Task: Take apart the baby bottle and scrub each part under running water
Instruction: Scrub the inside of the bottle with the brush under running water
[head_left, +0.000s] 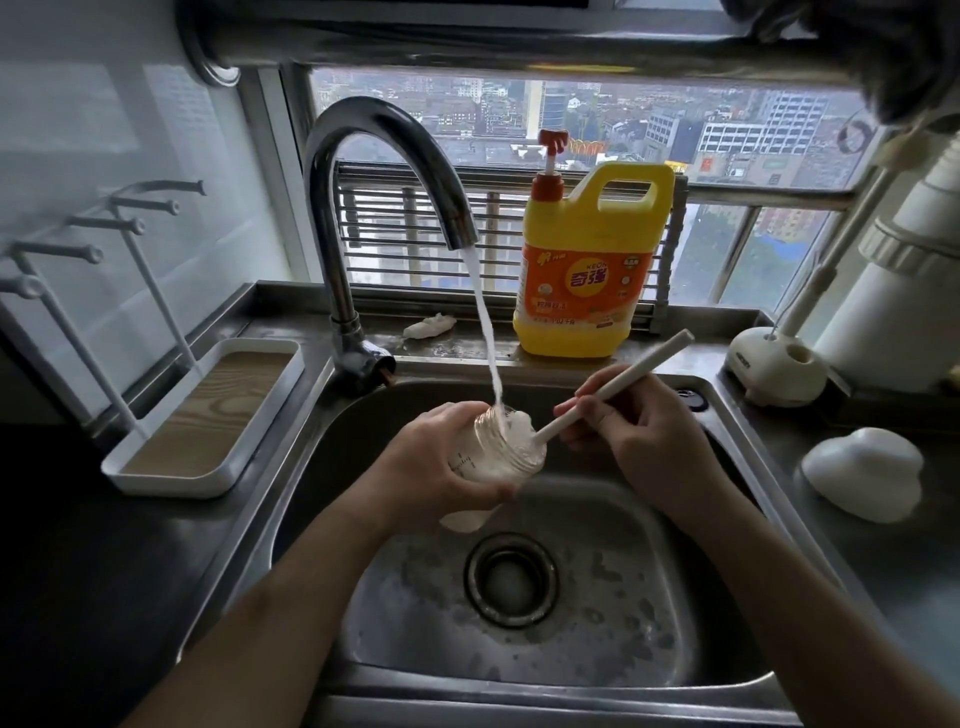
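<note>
Over the sink (701, 571), my left hand (436, 467) grips the bottle (493, 454) tilted, mouth facing right under the stream (485, 332); my right hand (636, 434) pinches the brush (618, 384), shaft roughly along the bottle's axis, head at the mouth

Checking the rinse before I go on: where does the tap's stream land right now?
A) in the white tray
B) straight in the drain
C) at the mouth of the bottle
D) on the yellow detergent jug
C: the water stream from the faucet falls onto the mouth of the bottle, which the left hand grips, where the right hand holds the brush.
</note>
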